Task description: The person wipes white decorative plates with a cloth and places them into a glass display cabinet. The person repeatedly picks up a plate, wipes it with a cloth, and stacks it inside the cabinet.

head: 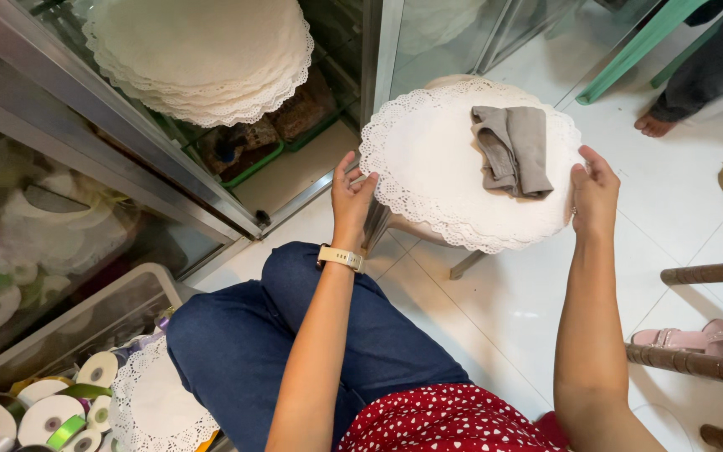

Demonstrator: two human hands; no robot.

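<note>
A stack of round white lace-edged paper doilies lies on a small stool, with a folded grey cloth on top. My left hand grips the stack's left edge. My right hand holds its right edge. I sit with my knee in blue jeans below the stool.
A bigger stack of doilies rests on a glass display cabinet at upper left. Ribbon rolls and one more doily fill a bin at lower left. Another person's bare foot, a pink sandal and wooden chair rungs are at right.
</note>
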